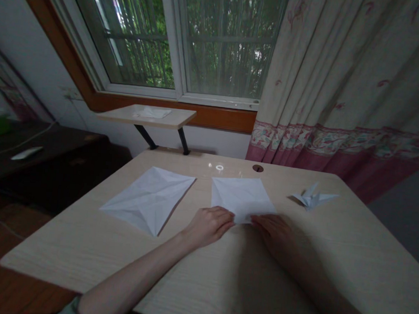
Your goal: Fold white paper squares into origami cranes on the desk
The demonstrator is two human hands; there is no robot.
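A white sheet of paper lies on the light wooden table in front of me. My left hand rests on its near left corner with fingers curled and pressed on the edge. At the near right edge of the same sheet, my right hand lies with its fingers closed down on the paper. A second white creased sheet lies flat to the left, untouched. A folded white paper crane stands on the table to the right.
A small shelf on black brackets juts from the wall under the window. A flowered curtain hangs at right. A dark cabinet stands at left. A round hole is in the table's far edge.
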